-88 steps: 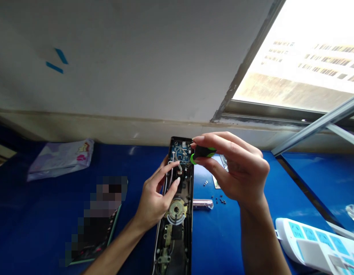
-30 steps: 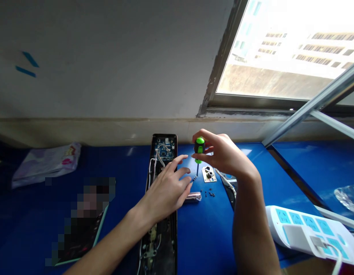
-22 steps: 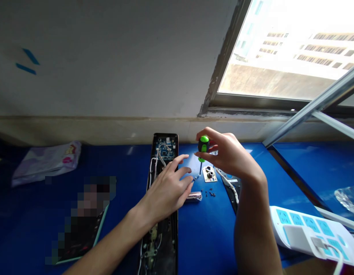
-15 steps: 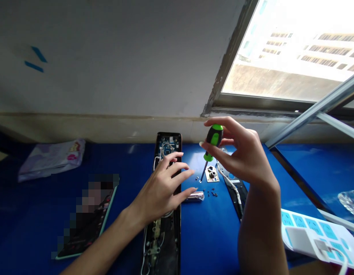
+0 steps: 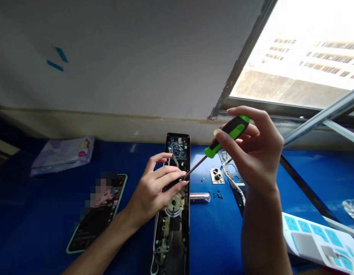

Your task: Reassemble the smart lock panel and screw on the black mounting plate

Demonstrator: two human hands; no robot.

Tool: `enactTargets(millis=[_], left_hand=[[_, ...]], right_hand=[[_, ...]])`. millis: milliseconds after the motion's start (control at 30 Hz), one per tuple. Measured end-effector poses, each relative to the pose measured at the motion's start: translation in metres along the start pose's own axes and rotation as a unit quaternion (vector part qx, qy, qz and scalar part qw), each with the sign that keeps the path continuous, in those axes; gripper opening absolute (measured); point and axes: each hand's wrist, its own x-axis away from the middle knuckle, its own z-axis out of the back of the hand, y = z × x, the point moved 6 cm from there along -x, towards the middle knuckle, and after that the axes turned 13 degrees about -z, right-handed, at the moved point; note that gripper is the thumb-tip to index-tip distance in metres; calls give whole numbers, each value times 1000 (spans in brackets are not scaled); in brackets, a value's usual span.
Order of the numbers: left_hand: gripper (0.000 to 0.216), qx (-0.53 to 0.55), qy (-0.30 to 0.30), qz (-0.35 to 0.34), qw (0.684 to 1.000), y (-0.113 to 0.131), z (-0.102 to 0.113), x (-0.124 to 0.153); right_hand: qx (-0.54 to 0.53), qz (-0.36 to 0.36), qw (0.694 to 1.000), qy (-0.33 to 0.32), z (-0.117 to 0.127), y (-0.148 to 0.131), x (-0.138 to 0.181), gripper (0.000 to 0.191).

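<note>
My right hand (image 5: 251, 149) grips a green and black screwdriver (image 5: 230, 134), its shaft slanting down to the left. The tip meets the fingertips of my left hand (image 5: 154, 191). Thumb and fingers of that hand are drawn together there, around a tiny bright piece too small to name. Beneath lies a long, narrow opened housing (image 5: 179, 244), which looks like an electronic door lock. Inside it are a blue circuit board (image 5: 177, 148), a round metal part (image 5: 174, 202) and white wires. My left hand covers part of its middle.
Right of the housing are a shiny pink cylinder (image 5: 200, 197), several small dark screws (image 5: 219, 194), a square metal plate (image 5: 217, 176) and a black panel (image 5: 237, 189) with a cable. A power strip (image 5: 309, 229) stands right, a phone (image 5: 99, 214) and purple packet (image 5: 64, 154) left.
The screwdriver tip has gone from the small bits on the table left to the housing, and its handle now leans right. My left fingers have closed from spread. The view has shifted slightly.
</note>
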Motion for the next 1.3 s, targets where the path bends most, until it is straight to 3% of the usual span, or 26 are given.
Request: enactTargets(millis=[400, 733, 1100, 1300], left_hand=[[14, 4, 67, 45, 997, -8, 10, 18], [14, 69, 108, 197, 972, -16, 3, 39], [16, 67, 129, 196, 970, -16, 7, 41], [17, 73, 155, 200, 965, -16, 9, 43]], right_hand=[[7, 7, 1000, 19, -16, 2, 1, 33], [32, -27, 999, 3, -16, 10, -1, 33], [-9, -10, 1000, -6, -17, 12, -1, 37], [5, -38, 998, 44, -17, 15, 0, 36]])
